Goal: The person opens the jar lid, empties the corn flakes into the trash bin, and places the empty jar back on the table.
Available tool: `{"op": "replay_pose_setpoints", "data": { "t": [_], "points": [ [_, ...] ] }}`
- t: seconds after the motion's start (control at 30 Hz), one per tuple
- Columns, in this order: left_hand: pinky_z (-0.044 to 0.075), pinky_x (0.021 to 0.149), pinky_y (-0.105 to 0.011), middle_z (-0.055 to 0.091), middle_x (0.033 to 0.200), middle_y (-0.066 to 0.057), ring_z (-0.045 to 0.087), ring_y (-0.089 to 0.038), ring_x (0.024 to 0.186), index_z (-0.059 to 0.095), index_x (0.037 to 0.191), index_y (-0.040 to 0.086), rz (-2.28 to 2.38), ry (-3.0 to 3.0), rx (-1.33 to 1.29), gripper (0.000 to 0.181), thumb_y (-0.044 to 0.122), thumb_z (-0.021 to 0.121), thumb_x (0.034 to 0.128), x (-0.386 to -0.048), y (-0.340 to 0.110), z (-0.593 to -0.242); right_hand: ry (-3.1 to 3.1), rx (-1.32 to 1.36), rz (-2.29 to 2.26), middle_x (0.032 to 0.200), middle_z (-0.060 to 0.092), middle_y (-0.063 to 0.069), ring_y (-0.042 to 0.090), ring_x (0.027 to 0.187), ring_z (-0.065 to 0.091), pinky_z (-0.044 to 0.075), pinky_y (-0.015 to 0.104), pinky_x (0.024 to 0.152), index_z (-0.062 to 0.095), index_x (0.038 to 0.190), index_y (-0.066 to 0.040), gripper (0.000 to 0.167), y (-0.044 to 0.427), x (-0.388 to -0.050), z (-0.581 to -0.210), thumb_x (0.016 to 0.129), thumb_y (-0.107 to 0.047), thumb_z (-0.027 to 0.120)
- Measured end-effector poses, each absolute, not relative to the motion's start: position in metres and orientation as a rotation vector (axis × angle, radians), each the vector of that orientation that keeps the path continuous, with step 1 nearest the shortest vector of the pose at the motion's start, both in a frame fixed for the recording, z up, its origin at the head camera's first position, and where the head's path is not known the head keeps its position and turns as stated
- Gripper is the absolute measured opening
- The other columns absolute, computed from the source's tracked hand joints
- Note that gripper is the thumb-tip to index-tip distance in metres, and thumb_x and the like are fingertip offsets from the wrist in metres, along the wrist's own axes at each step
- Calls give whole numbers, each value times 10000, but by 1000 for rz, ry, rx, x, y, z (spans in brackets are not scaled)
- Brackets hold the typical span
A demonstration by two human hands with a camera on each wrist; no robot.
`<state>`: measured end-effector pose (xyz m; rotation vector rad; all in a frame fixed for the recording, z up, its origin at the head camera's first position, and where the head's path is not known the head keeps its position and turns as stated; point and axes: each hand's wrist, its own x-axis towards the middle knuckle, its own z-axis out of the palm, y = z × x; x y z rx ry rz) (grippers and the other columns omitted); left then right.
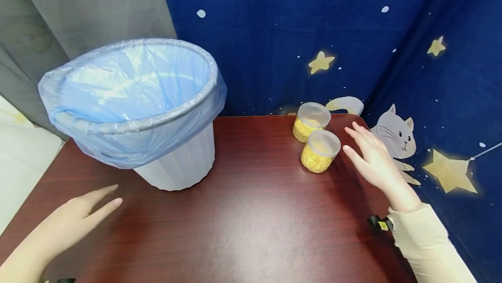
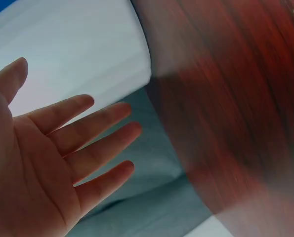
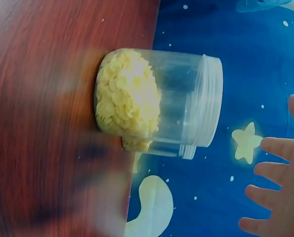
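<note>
Two clear lidded jars stand at the back right of the table: a front jar (image 1: 317, 159) and a rear jar (image 1: 303, 129), each partly filled with yellow flakes. My right hand (image 1: 374, 161) hovers just right of the front jar, fingers spread, touching nothing. In the right wrist view, the near jar (image 3: 129, 94) largely covers the other, and my hand (image 3: 280, 182) shows at the right edge. At the front left, my left hand (image 1: 74, 222) is held above the table with its fingers extended and nothing in it; the left wrist view shows its open palm (image 2: 43, 168).
A large white bin (image 1: 180, 161) lined with a blue plastic bag (image 1: 172, 135) stands at the table's back left. The dark red table (image 1: 251, 213) ends at a blue star-patterned curtain (image 1: 266, 48), with a grey curtain (image 1: 117, 4) behind the bin.
</note>
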<state>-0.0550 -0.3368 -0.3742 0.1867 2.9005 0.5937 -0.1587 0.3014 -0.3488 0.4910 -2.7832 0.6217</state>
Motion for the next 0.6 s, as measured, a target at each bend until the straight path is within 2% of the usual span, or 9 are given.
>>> {"op": "replay_pose_setpoints", "data": {
  "t": [0.17, 0.3, 0.6],
  "points": [
    [390, 869, -604, 589, 1230, -215, 522, -435, 1147, 586, 1255, -15, 584, 2925, 260, 579, 478, 513, 960, -51, -314, -372, -2787, 487, 639, 1531, 273, 162, 331, 1413, 190, 133, 590, 1085, 407, 1438, -71, 556, 295, -158, -347, 978, -361, 519],
    [425, 858, -569, 651, 1132, -103, 587, -354, 1080, 649, 1176, 45, 603, 2954, 325, 486, 462, 552, 945, -49, -297, -369, -2772, 486, 643, 1529, 284, 148, 334, 1405, 206, 145, 612, 1070, 420, 1429, -75, 590, 290, -161, -347, 945, -371, 580],
    [438, 900, -493, 632, 1196, 4, 585, -243, 1113, 635, 1232, 96, 680, 2961, 506, 467, 452, 575, 936, -53, -259, -362, -2739, 517, 641, 1506, 327, 155, 400, 1359, 278, 201, 639, 1032, 447, 1412, -75, 647, 278, -166, -354, 882, -369, 672]
  ]
}}
